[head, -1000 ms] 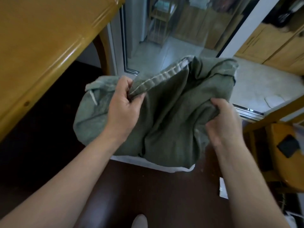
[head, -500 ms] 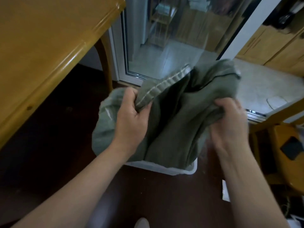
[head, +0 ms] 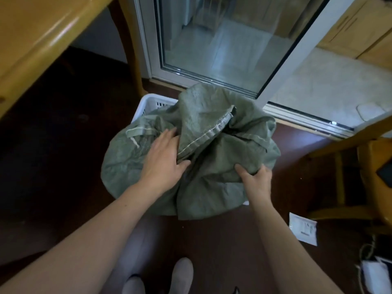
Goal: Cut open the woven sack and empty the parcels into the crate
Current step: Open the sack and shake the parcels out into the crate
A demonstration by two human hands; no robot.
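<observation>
Resting the left hand (head: pixel 163 160) flat on the crumpled grey-green woven sack (head: pixel 203 192) — fingers (head: pixel 169 135) straight, beside its stitched hem (head: pixel 203 139). Gripping a fold with the right hand (head: pixel 255 180), fingers seemingly curled into the cloth. Heaped over the white slatted plastic crate (head: pixel 152 105) on the dark floor (head: pixel 63 145).

One head-worn wide-angle view looks steeply down, close over both forearms, toward the floor.

wood table (head: pixel 31 39) left, glass door (head: pixel 222 43) ahead, chair (head: pixel 364 158) right.
</observation>
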